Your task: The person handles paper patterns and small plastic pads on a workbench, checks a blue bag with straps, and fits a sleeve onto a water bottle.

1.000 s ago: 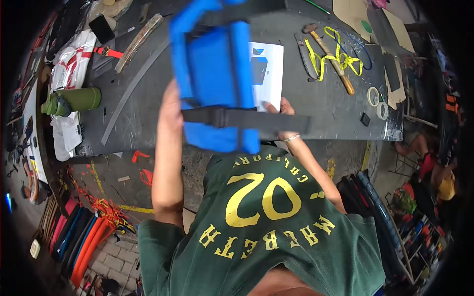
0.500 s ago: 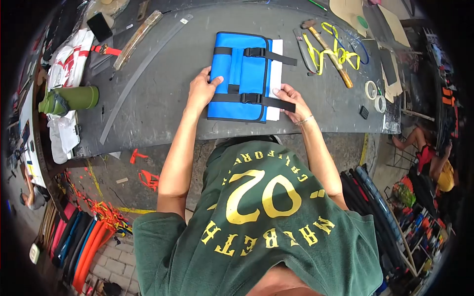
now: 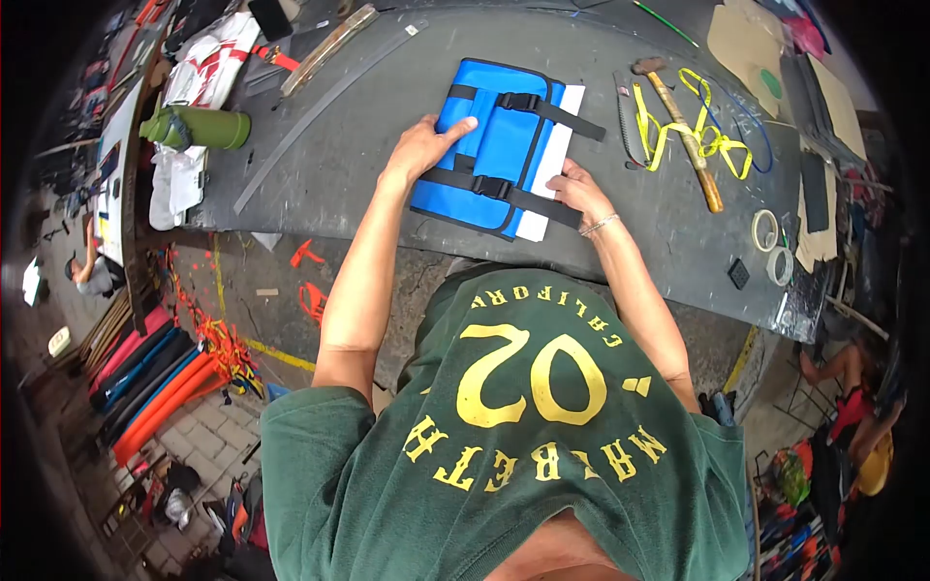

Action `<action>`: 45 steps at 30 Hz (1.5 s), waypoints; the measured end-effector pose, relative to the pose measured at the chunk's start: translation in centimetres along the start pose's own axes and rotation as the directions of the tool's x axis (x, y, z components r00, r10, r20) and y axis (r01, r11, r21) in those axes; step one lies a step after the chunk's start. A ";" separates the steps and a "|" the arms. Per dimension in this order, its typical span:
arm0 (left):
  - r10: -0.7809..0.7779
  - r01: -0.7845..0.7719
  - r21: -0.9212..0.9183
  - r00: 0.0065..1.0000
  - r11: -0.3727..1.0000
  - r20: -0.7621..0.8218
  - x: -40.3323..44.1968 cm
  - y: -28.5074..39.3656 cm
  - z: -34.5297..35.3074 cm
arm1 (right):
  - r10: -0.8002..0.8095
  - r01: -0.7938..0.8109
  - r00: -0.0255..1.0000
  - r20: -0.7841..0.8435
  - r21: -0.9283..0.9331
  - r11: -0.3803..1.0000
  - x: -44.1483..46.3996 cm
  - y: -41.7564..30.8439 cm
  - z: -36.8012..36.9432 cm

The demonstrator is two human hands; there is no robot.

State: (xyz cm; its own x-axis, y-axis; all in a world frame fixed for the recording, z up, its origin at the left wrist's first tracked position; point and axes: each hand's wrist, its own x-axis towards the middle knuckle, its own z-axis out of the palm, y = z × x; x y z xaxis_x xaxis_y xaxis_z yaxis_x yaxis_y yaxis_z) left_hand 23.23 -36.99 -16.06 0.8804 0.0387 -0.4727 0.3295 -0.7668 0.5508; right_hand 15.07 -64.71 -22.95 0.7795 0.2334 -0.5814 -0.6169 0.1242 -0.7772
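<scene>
A blue pouch (image 3: 504,140) with black edging and two buckled black straps lies flat on the dark table (image 3: 339,145). White paper (image 3: 556,165) sticks out from under its right side. My left hand (image 3: 426,147) rests at the pouch's left edge, thumb spread over the blue cloth and the other fingers partly hidden at the edge. By the lower strap's free end, my right hand (image 3: 579,194) is closed at the paper's right edge; its fingertips are partly hidden, and it seems to pinch the paper.
Right of the pouch lie a hammer (image 3: 690,145), yellow webbing (image 3: 725,145), a serrated blade (image 3: 625,121) and tape rolls (image 3: 765,230). Leftward are a green bottle (image 3: 208,128), a long ruler (image 3: 320,121) and a wrapped bar (image 3: 329,48). Another person (image 3: 92,276) is far left.
The blue pouch came down from the air onto the paper and table. Since then both hands have stayed at its sides, while the camera view has turned and shifted.
</scene>
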 end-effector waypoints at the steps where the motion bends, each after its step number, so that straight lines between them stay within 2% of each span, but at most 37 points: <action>1: -0.011 0.012 -0.015 1.000 1.000 0.015 -0.1 0.2 0.1 | 0.014 -0.014 1.000 0.000 0.059 0.998 0.2 0.2 0.0; 3: 0.015 -0.014 -0.026 1.000 1.000 0.024 0.0 0.1 0.3 | 0.045 -0.044 0.999 0.000 0.173 0.984 0.6 0.3 0.4; 6: 0.015 -0.013 -0.052 0.999 0.999 0.034 -0.2 0.0 0.4 | 0.041 -0.074 0.992 0.121 0.278 0.958 1.5 0.0 0.3; 9: 0.028 -0.020 -0.132 0.998 0.991 0.060 0.0 -0.5 1.2 | 0.180 -0.195 0.979 0.091 0.192 0.962 2.2 -1.2 1.2; 11: 0.052 -0.044 -0.179 0.998 0.983 0.040 -0.2 -0.6 1.4 | 0.063 -0.088 0.992 0.112 0.235 0.968 -2.2 -5.4 3.4; 12: 0.090 -0.060 -0.294 0.992 0.954 0.090 -1.7 0.9 0.8 | -0.119 0.090 0.988 0.100 0.253 0.963 -0.8 -3.6 3.7; 13: 0.066 -0.060 -0.205 0.998 0.977 0.024 -0.2 -0.8 1.8 | -0.093 0.070 0.992 0.090 0.233 0.970 0.0 -2.5 3.4; 14: 0.095 -0.094 -0.203 0.995 0.975 -0.002 0.1 -1.2 2.1 | -0.161 0.138 0.983 0.088 0.228 0.964 0.5 -1.7 3.3; 15: 0.085 -0.087 -0.167 0.996 0.982 -0.021 0.2 -1.6 2.2 | -0.161 0.137 0.984 0.075 0.259 0.956 0.5 -1.7 3.4; 16: 0.066 -0.069 -0.143 0.998 0.987 -0.021 -0.7 -0.7 1.4 | -0.102 0.092 0.994 0.042 0.201 0.975 0.0 -2.1 3.2; 18: 0.092 -0.112 -0.228 0.991 0.967 -0.097 -1.5 -1.2 1.4 | -0.135 0.120 0.989 0.065 0.205 0.971 -0.7 -2.7 2.8; 19: 0.064 -0.072 -0.294 0.997 0.953 -0.037 -1.7 -1.5 1.3 | -0.154 0.136 0.985 0.078 0.190 0.972 -1.1 -2.9 2.4; 21: 0.056 -0.015 -0.572 0.997 0.820 0.054 -3.1 -1.4 1.7 | -0.159 0.134 0.982 0.101 0.218 0.967 -2.1 -3.7 2.0; 23: 0.097 0.192 -0.813 0.952 0.549 0.290 -5.0 -0.9 0.8 | -0.163 0.146 0.977 0.139 0.125 0.981 -3.4 -5.0 1.7; 24: 0.155 0.314 -0.868 0.905 0.384 0.396 -6.1 -0.6 0.4 | -0.184 0.167 0.970 0.157 0.118 0.979 -4.0 -5.6 1.7; 27: 0.359 0.204 -0.958 0.895 0.200 0.266 -5.9 -2.3 1.3 | -0.221 0.198 0.950 0.220 0.121 0.973 -4.9 -7.0 1.9; 28: 0.378 0.138 -0.966 0.901 0.220 0.215 -5.5 -2.4 1.1 | -0.219 0.194 0.947 0.235 0.125 0.973 -4.8 -7.0 1.8; 31: 0.296 0.090 -0.961 0.940 0.260 0.168 -5.8 -2.7 0.6 | -0.199 0.180 0.946 0.257 0.093 0.979 -4.7 -7.2 1.8; 36: 0.270 0.156 -0.952 0.935 0.264 0.229 -7.4 -2.6 0.8 | -0.173 0.159 0.945 0.277 0.073 0.985 -3.1 -6.9 1.6; 40: 0.247 -0.038 -0.921 0.967 0.388 0.064 -8.2 -2.0 0.3 | -0.124 0.125 0.942 0.311 0.017 0.992 -2.2 -7.5 1.6; 42: 0.204 -0.148 -0.854 0.978 0.499 -0.051 -8.8 -1.7 -0.3 | -0.113 0.091 0.920 0.376 0.075 0.993 -2.3 -8.1 2.1; 43: 0.205 -0.190 -0.837 0.974 0.512 -0.096 -9.2 -1.6 -0.7 | -0.112 0.075 0.905 0.409 0.105 0.992 -2.2 -8.4 2.4; 45: 0.217 -0.271 -0.798 0.959 0.538 -0.180 -10.4 -1.5 -1.8 | -0.010 -0.049 0.866 0.500 0.105 0.993 -2.1 -8.8 2.5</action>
State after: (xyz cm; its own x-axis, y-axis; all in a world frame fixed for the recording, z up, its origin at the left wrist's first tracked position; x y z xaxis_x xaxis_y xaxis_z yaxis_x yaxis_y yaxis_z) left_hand 14.14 -35.09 -10.73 0.9776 -0.0139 -0.2101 0.2105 0.0886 0.9736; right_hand 18.59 -63.89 -14.31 0.6263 0.6832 -0.3755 -0.6626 0.2127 -0.7182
